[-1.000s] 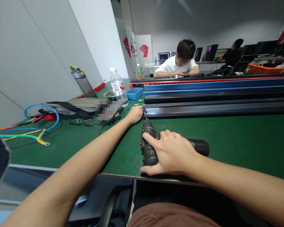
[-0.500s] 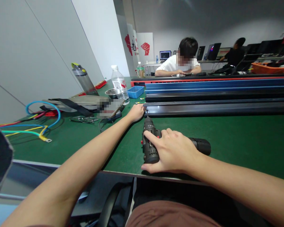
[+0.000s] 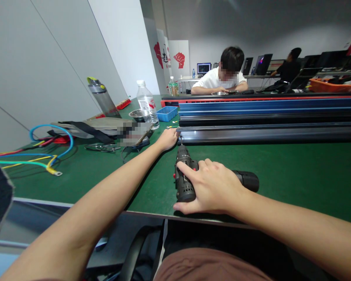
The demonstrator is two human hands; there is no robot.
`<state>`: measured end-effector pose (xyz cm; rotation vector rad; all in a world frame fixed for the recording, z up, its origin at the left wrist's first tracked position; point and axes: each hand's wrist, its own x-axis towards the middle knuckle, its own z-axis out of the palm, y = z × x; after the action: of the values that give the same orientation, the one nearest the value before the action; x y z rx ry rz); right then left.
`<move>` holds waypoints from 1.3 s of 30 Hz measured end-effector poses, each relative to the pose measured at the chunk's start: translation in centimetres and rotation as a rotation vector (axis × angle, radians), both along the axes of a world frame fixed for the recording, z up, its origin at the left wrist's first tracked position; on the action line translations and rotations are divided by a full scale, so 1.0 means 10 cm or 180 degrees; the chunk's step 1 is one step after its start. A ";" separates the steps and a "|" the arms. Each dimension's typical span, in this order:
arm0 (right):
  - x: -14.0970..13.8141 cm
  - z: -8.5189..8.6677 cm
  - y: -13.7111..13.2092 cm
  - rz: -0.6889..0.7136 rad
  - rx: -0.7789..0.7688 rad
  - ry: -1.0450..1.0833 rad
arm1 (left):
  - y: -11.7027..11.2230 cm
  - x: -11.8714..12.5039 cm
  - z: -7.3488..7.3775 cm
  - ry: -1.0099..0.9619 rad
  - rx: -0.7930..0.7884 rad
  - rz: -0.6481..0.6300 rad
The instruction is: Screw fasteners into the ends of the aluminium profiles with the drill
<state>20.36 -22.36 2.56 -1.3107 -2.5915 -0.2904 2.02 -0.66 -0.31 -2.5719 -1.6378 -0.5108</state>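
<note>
A black cordless drill [image 3: 185, 177] lies on its side on the green table, gripped by my right hand [image 3: 215, 185]. Its bit points away from me and meets the near left end of a long dark metal profile [image 3: 251, 136]; whether a screw sits at the tip is too small to tell. At that same end, my left hand [image 3: 169, 139] is closed against the profile's left edge, with the fingertips partly hidden behind it. Behind lies a blue profile [image 3: 266, 107], parallel to the dark one.
Left of the profiles stand a blue tray [image 3: 167, 114], a water bottle [image 3: 146, 102], a metal bowl [image 3: 139, 115] and a grey drinking bottle [image 3: 103, 97]. Coloured cables [image 3: 51, 160] and a grey bag [image 3: 99, 127] lie further left. Across the table a person [image 3: 219, 78] leans over a bowl.
The view has shifted very slightly. Both hands, the drill and the profile keep the same positions relative to one another.
</note>
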 end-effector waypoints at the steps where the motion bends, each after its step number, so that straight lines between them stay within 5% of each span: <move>1: 0.00 0.00 0.00 0.0003 0.0003 0.0002 | 0.00 0.00 0.00 -0.0012 -0.0001 -0.0004; 39: 0.01 0.03 -0.01 0.0006 -0.0124 -0.0016 | -0.03 0.01 0.03 -0.0084 -0.0061 0.0003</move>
<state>20.42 -22.48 2.87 -1.3221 -2.6152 -0.2444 2.16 -1.01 -0.05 -2.5888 -1.6599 -0.5338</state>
